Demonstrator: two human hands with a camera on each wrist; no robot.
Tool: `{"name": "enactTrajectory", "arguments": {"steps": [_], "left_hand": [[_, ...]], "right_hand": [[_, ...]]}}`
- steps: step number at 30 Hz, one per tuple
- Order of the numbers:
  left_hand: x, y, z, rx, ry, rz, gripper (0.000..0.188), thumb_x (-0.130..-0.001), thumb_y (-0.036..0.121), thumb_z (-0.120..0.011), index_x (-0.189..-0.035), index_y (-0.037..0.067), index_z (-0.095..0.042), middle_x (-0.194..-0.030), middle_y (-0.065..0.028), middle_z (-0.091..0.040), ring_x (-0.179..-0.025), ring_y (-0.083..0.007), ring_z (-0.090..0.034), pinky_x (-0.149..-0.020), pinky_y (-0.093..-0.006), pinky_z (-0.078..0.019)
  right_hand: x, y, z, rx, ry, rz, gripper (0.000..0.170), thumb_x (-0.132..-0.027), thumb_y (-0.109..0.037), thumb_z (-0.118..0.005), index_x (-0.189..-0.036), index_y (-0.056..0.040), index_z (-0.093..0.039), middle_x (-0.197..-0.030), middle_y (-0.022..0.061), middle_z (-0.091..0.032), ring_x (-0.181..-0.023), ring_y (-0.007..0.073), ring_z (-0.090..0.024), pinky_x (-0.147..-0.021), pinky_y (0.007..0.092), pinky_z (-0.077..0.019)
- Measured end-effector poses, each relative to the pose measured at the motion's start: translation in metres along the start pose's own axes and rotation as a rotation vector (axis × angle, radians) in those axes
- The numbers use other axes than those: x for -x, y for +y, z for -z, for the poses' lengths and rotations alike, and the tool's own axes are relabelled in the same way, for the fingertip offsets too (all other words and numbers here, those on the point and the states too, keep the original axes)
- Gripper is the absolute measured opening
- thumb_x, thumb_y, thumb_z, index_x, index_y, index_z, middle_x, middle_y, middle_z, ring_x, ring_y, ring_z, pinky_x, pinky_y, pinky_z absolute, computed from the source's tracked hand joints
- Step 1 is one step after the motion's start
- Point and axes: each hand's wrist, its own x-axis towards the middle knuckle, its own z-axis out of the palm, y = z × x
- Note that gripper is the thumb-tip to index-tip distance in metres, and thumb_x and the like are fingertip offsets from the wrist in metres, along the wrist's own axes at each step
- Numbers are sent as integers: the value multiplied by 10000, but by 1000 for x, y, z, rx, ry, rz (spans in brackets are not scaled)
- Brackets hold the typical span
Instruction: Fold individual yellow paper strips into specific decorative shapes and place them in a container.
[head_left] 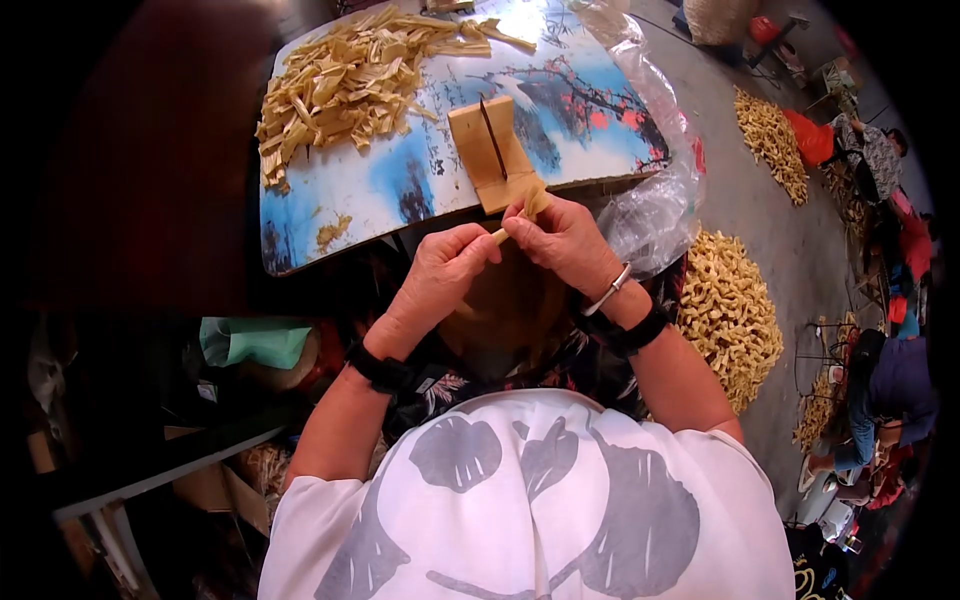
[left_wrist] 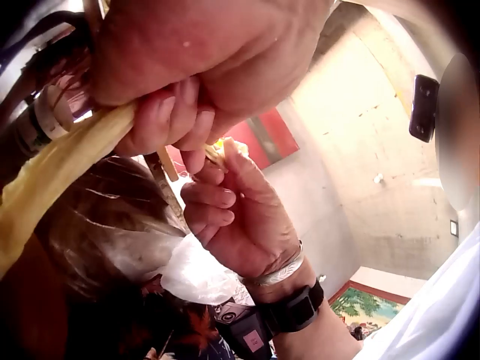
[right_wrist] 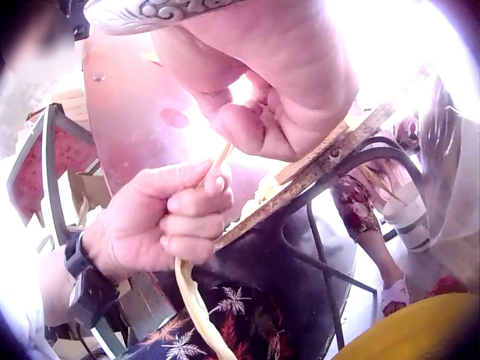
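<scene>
A pale yellow, pliable strip (right_wrist: 196,304) runs between both hands above the person's lap. My left hand (head_left: 445,268) grips it with curled fingers, and a long end hangs below that fist, as the right wrist view shows. Close beside it, my right hand (head_left: 570,245) pinches the other end between thumb and fingers; a frayed tuft (head_left: 537,203) sticks up out of this grip. Just beyond the hands, an L-shaped wooden block (head_left: 465,130) with a thin dark blade-like piece (head_left: 492,135) stands at the table's near edge.
The painted table (head_left: 380,210) carries a heap of flat yellow strips (head_left: 340,85) at far left. Clear plastic sheeting (head_left: 650,220) hangs off its right side. Knotted yellow pieces (head_left: 730,315) are piled to the right. Other people (head_left: 900,375) sit farther right; a green bag (head_left: 255,340) lies left.
</scene>
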Motion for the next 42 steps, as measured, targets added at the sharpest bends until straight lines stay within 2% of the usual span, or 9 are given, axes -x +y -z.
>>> {"name": "enactTrajectory", "arguments": {"steps": [12, 17, 22, 26, 30, 34, 37, 40, 42], "left_hand": [[-82, 16, 37, -404, 340, -266, 161, -957, 152, -613, -902, 15, -678, -639, 49, -494, -613, -40, -444, -548, -217, -380], [-100, -1, 32, -418, 477, -243, 194, -934, 182, -614, -874, 12, -688, -649, -9, -572, -605, -94, -518, -576, -266, -430], [-97, -9, 44, -320, 580, -217, 254, -935, 207, -584, -852, -6, -694, -616, -58, -611, -597, -130, -566, -589, -294, -456], [-50, 14, 31, 452, 265, -37, 192, -976, 153, -563, -1012, -2, -671, -747, 25, -561, -630, -62, -448, -622, -230, -404], [-15, 9, -8, 282, 266, -138, 164, -959, 89, -576, -1068, -2, -659, -849, 27, -610, -767, -59, -527, -747, -204, -426], [4, -15, -40, 160, 264, -208, 159, -963, 143, -615, -1016, 2, -666, -828, 18, -621, -756, -63, -569, -722, -174, -461], [18, -48, -33, 258, 368, 202, 203, -950, 205, -645, -1044, 26, -654, -886, 3, -642, -776, -90, -594, -740, -201, -483], [36, -50, -22, 978, -54, 634, 212, -974, 261, -611, -1031, 60, -649, -883, -12, -636, -827, -126, -624, -781, -277, -520], [41, -55, -34, 931, 107, 608, 223, -943, 193, -639, -1108, 44, -620, -909, -23, -651, -782, -149, -643, -703, -285, -541]], "right_hand": [[-75, -16, 26, 289, 287, 302, 172, -999, -192, -574, -1008, -33, -639, -679, -29, -569, -603, 21, -529, -518, 215, -433], [-96, 7, 25, 798, 413, 453, 214, -922, -230, -602, -869, -26, -563, -835, 162, -647, -818, 420, -609, -670, 490, -486], [-84, 17, 38, 873, 391, 471, 199, -913, -215, -616, -919, -24, -559, -830, 186, -644, -791, 417, -619, -668, 489, -487], [-28, -8, 28, 622, 242, 333, 187, -898, -175, -644, -925, -18, -547, -776, 198, -644, -758, 411, -633, -656, 457, -495], [13, -23, 7, 529, 129, 102, 225, -873, -194, -696, -958, -18, -582, -689, 162, -623, -652, 341, -631, -621, 401, -498], [15, 8, -21, 469, 277, 460, 150, -895, -186, -657, -929, -42, -634, -769, 133, -611, -706, 309, -618, -636, 387, -490], [27, 18, -33, 470, 289, 442, 123, -911, -173, -623, -886, -53, -630, -797, 142, -593, -746, 344, -605, -644, 406, -489], [50, 23, -44, 498, 132, 466, 113, -907, -158, -629, -886, -49, -606, -778, 161, -598, -731, 376, -614, -629, 408, -497], [67, 33, -56, 397, 55, 552, 122, -912, -163, -622, -896, -44, -601, -786, 166, -613, -736, 378, -622, -644, 410, -504]]}}
